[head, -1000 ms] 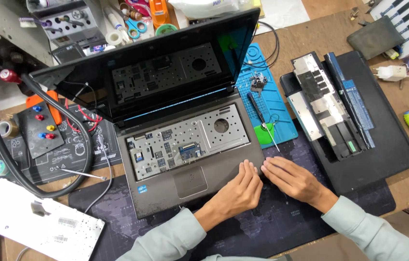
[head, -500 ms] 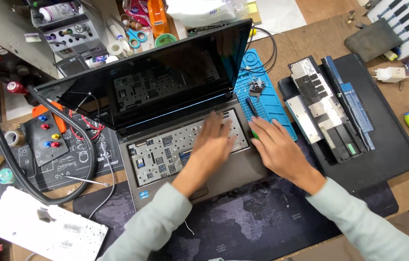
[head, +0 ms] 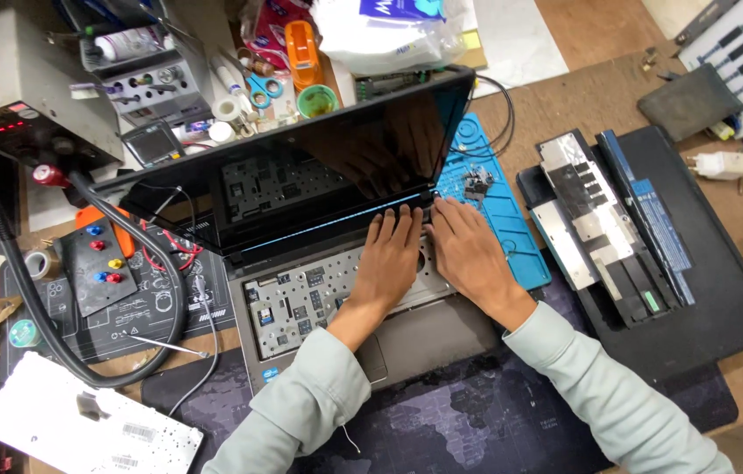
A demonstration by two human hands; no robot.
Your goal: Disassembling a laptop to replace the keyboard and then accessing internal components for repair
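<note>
Flat and open, the left hand (head: 389, 259) lies palm down on the bare keyboard bay of the grey laptop with its keys removed (head: 319, 303), fingertips up against the hinge edge below the dark screen (head: 328, 171). Just beside it, the right hand (head: 470, 254) rests the same way, fingers spread and gripping nothing, its fingertips at the hinge near the bay's right corner. Both hands nearly touch each other at the thumbs. The laptop sits in the middle of the table (head: 600, 96), its front edge on a dark mat printed with a pale map (head: 477, 421). To the right of the right hand lies a blue silicone work mat (head: 503, 219) holding a few small parts, partly under the laptop. Further right, a detached black keyboard turned face down with silver foil strips (head: 595, 228) lies on a black laptop shell (head: 714, 298). Left of the laptop, a thick black hose (head: 29, 298) loops across a printed mat, and a white keyboard (head: 82, 426) lies at the near left corner.
</note>
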